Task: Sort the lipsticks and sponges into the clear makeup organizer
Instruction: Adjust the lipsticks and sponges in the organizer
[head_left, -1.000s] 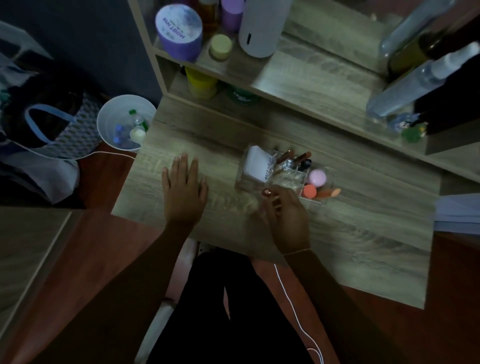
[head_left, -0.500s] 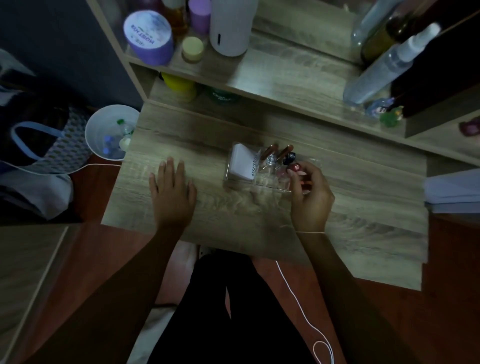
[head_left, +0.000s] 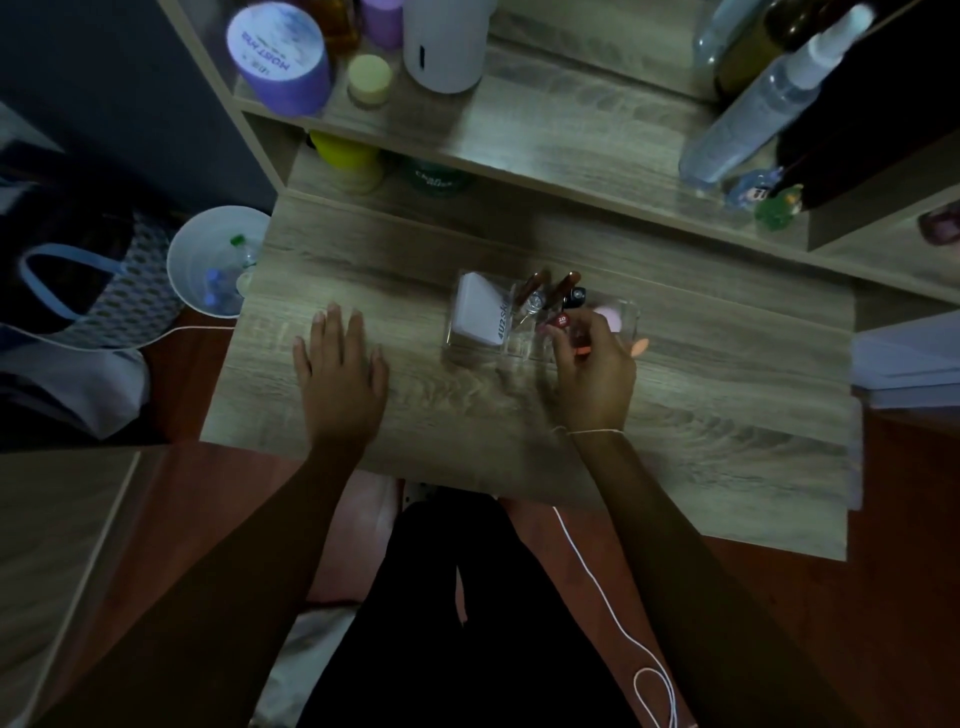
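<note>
On the wooden worktop (head_left: 467, 426), left hand (head_left: 340, 371) flat and released, right hand (head_left: 592, 374) pinching a red-capped lipstick (head_left: 563, 321) over the clear makeup organizer (head_left: 470, 356), pink sponge (head_left: 608, 317) inside.

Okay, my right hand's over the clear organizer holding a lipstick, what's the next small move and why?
Probably lower the lipstick upright into an open slot of the organizer and let go: your right hand pinches it just above the slots, beside lipsticks already standing there.
</note>
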